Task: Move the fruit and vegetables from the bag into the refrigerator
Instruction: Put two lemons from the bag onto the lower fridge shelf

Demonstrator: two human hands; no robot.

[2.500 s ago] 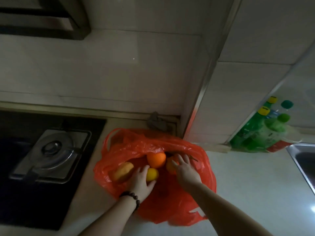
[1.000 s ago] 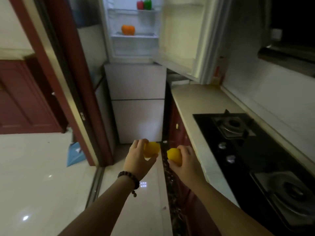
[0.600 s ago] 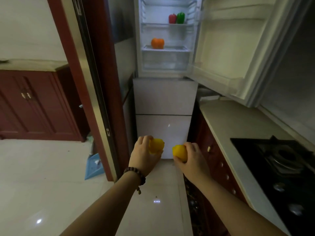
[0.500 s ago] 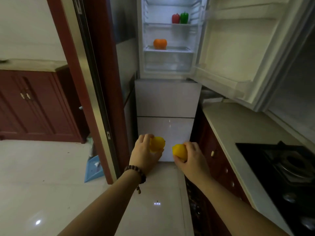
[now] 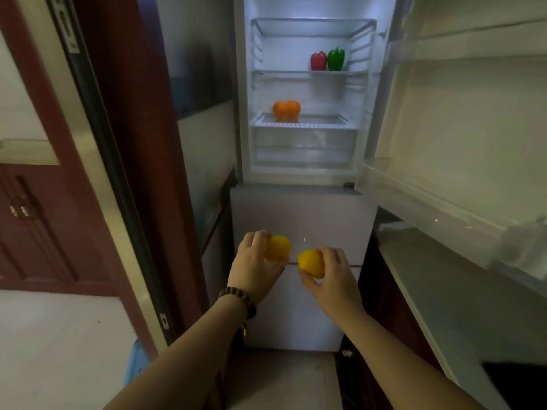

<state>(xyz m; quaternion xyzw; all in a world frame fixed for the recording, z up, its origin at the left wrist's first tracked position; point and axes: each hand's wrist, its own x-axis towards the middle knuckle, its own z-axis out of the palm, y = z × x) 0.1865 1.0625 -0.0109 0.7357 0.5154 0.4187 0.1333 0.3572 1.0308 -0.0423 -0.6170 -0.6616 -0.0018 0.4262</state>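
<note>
My left hand point(image 5: 253, 266) grips a yellow lemon point(image 5: 278, 248), and my right hand point(image 5: 333, 279) grips a second yellow lemon point(image 5: 310, 263). Both are held side by side in front of the refrigerator's closed lower drawers. The refrigerator point(image 5: 302, 202) stands straight ahead with its upper compartment open and lit. On its middle shelf sit a red pepper point(image 5: 318, 61) and a green pepper point(image 5: 336, 59). Two oranges point(image 5: 286, 108) rest on the shelf below, above a clear drawer. The bag is out of view.
The open refrigerator door point(image 5: 461, 137) swings out to the right, over the pale countertop point(image 5: 461, 297). A black stove corner point(image 5: 518, 383) shows at bottom right. A dark red door frame point(image 5: 130, 161) rises on the left, with red cabinets point(image 5: 32, 226) beyond and pale floor tiles below.
I lifted two lemons out of the red bag, turned away from the counter and came closer to the open refrigerator, which now fills more of the view. Both hands still hold their lemons.
</note>
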